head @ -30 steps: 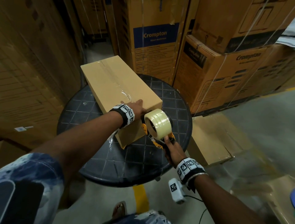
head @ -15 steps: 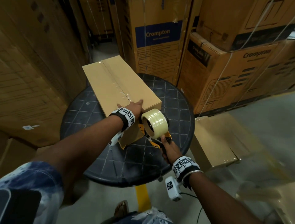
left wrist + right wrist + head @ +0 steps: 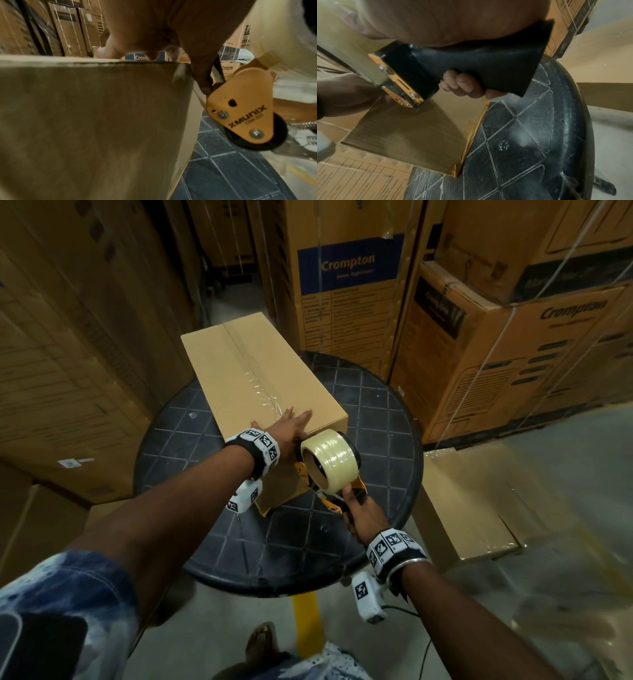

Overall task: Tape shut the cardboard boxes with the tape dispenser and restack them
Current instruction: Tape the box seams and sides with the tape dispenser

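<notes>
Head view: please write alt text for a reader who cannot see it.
A right hand holds a tape dispenser at the near end of a cardboard box on a round black table. The left hand lies flat on the box top.

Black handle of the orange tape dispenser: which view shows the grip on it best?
Right wrist: the black handle fills the frame, right hand's fingers curled round it. Head view: the right hand hides it. Left wrist: only the orange side plate.
</notes>
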### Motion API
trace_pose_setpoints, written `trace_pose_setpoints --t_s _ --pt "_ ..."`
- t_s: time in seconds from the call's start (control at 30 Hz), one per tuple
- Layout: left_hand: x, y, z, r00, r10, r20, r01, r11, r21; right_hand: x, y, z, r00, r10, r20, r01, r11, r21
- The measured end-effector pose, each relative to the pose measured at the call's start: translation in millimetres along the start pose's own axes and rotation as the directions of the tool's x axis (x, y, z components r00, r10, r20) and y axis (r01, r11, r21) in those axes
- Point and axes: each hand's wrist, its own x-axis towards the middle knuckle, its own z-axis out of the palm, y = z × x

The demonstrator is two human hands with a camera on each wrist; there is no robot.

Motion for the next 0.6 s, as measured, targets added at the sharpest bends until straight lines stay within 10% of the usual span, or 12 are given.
trace_pose_setpoints --t_s 0.6 --pt "-4 -2 7 0.999 0.022 -0.046 -0.022 1.000 0.001 5 17 -29 0.993 0.110 -0.048 -0.111 0.994 -0.013"
